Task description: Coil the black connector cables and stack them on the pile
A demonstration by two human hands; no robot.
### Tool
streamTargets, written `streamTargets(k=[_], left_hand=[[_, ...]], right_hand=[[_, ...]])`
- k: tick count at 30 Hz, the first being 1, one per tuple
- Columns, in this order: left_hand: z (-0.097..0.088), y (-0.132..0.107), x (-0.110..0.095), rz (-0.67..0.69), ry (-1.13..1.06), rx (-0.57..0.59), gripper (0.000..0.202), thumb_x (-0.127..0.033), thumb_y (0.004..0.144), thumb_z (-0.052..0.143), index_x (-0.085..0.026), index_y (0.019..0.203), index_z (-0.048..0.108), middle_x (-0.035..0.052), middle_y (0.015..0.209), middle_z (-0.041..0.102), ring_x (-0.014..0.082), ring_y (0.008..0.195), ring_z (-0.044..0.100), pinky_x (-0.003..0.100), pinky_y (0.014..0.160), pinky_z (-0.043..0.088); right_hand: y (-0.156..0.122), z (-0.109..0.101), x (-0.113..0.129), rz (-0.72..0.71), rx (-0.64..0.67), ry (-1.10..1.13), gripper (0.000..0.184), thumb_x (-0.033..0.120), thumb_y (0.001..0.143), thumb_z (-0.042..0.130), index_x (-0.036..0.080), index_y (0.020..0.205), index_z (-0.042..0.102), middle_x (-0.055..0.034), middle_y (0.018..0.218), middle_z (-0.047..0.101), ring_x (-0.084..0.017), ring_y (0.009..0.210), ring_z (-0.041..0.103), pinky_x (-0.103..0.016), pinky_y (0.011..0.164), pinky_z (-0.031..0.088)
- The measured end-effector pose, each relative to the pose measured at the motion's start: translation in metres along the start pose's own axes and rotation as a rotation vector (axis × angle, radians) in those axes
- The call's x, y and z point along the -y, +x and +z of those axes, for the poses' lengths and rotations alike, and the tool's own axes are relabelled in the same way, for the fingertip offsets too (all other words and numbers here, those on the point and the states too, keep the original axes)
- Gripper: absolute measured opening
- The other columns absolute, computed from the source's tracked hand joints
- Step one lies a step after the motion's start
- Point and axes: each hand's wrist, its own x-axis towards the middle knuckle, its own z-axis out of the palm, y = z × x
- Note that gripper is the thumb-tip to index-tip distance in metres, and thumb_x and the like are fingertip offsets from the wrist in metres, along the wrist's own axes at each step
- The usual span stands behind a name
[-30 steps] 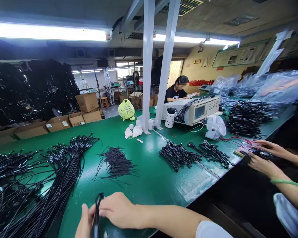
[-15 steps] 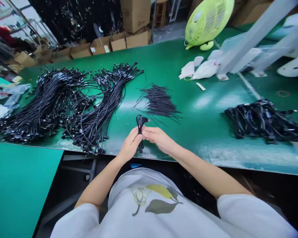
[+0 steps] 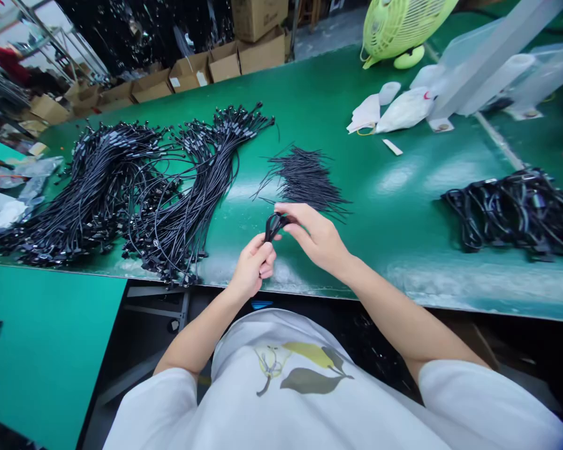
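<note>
A black cable (image 3: 273,227), folded into a small looped bundle, stands up from my left hand (image 3: 253,265), whose fingers are closed around its lower part. My right hand (image 3: 316,240) reaches in from the right, thumb and fingers pinching the top of the same bundle and partly covering the plug end. Just beyond the hands lies a pile of thin black ties (image 3: 307,178) on the green table (image 3: 380,250). Left of them are two long heaps of straight black cables, a nearer one (image 3: 192,194) and a farther one (image 3: 98,187).
Folded cable bundles (image 3: 516,212) lie at the right. Behind them are a grey metal post (image 3: 483,59), white cloth-like pieces (image 3: 406,111) and a yellow-green fan (image 3: 406,28). Cardboard boxes (image 3: 192,72) line the far table edge. Far left, a person in red (image 3: 7,59) sits.
My right hand has moved up from the bundle's middle to its top. The bundle has tilted, and its plug no longer shows clearly. The view has shifted slightly.
</note>
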Motion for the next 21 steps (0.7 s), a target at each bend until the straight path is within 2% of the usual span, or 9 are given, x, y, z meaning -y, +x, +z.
streamTargets(k=[3, 6, 8, 10, 13, 17, 19, 21], left_hand=[[0.002, -0.002, 0.006, -0.031, 0.055, 0.035, 0.044, -0.046, 0.077, 0.071, -0.017, 0.109, 0.060, -0.0080, 0.059, 0.044, 0.0016, 0.039, 0.029, 0.015, 0.037, 0.023], [0.003, -0.004, 0.015, -0.048, 0.165, 0.048, 0.049, -0.048, 0.079, 0.067, -0.017, 0.116, 0.058, -0.0092, 0.056, 0.043, 0.0020, 0.037, 0.027, 0.016, 0.035, 0.021], [0.003, -0.005, 0.021, -0.051, 0.232, 0.047, 0.051, -0.050, 0.081, 0.065, -0.016, 0.118, 0.058, -0.0105, 0.053, 0.039, 0.0017, 0.036, 0.023, 0.017, 0.035, 0.017], [0.003, -0.006, 0.026, -0.048, 0.256, 0.037, 0.052, -0.052, 0.081, 0.064, -0.014, 0.117, 0.059, -0.0113, 0.051, 0.033, 0.0020, 0.037, 0.020, 0.017, 0.035, 0.015], [0.001, -0.005, 0.034, -0.054, 0.236, 0.017, 0.053, -0.053, 0.079, 0.064, -0.012, 0.112, 0.061, -0.0117, 0.051, 0.027, 0.0023, 0.038, 0.018, 0.017, 0.035, 0.013], [-0.002, 0.000, 0.044, -0.090, 0.200, 0.014, 0.051, -0.057, 0.077, 0.065, -0.012, 0.101, 0.061, -0.0115, 0.052, 0.027, 0.0024, 0.039, 0.016, 0.018, 0.036, 0.012], [-0.002, 0.001, 0.047, -0.098, 0.194, 0.004, 0.044, -0.054, 0.080, 0.062, -0.014, 0.099, 0.060, -0.0108, 0.053, 0.028, 0.0030, 0.039, 0.017, 0.018, 0.037, 0.014], [0.001, 0.003, 0.048, -0.085, 0.246, -0.023, 0.033, -0.045, 0.084, 0.060, -0.016, 0.099, 0.060, -0.0087, 0.053, 0.035, 0.0047, 0.040, 0.024, 0.019, 0.039, 0.021]], right_hand=[[0.005, 0.004, -0.004, -0.164, -0.025, -0.292, 0.033, 0.038, 0.098, 0.046, 0.018, 0.118, 0.061, -0.0086, 0.100, 0.067, -0.018, 0.092, 0.062, -0.028, 0.081, 0.049], [0.009, 0.012, -0.004, -0.110, -0.022, -0.492, 0.037, 0.042, 0.099, 0.041, 0.016, 0.108, 0.065, -0.0084, 0.087, 0.066, -0.018, 0.078, 0.060, -0.029, 0.072, 0.045], [0.012, 0.016, -0.003, -0.018, 0.006, -0.504, 0.041, 0.041, 0.100, 0.034, 0.017, 0.094, 0.066, -0.0084, 0.084, 0.064, -0.018, 0.076, 0.058, -0.029, 0.071, 0.042], [0.012, 0.019, -0.003, 0.055, 0.056, -0.385, 0.045, 0.040, 0.101, 0.029, 0.018, 0.082, 0.064, -0.0079, 0.084, 0.062, -0.017, 0.078, 0.058, -0.027, 0.070, 0.042], [0.005, 0.020, -0.009, 0.145, 0.132, -0.207, 0.044, 0.039, 0.100, 0.027, 0.019, 0.078, 0.059, -0.0046, 0.077, 0.062, -0.015, 0.070, 0.057, -0.026, 0.066, 0.040], [-0.012, 0.021, -0.024, 0.287, 0.124, -0.146, 0.045, 0.046, 0.097, 0.028, 0.020, 0.074, 0.056, -0.0042, 0.069, 0.060, -0.016, 0.065, 0.055, -0.028, 0.064, 0.038], [-0.020, 0.024, -0.028, 0.424, 0.109, 0.082, 0.044, 0.055, 0.095, 0.031, 0.020, 0.086, 0.058, -0.0034, 0.070, 0.059, -0.016, 0.063, 0.055, -0.028, 0.063, 0.041], [-0.027, 0.030, -0.026, 0.577, 0.066, 0.419, 0.046, 0.063, 0.090, 0.039, 0.022, 0.105, 0.056, -0.0032, 0.078, 0.062, -0.016, 0.066, 0.057, -0.029, 0.065, 0.046]])
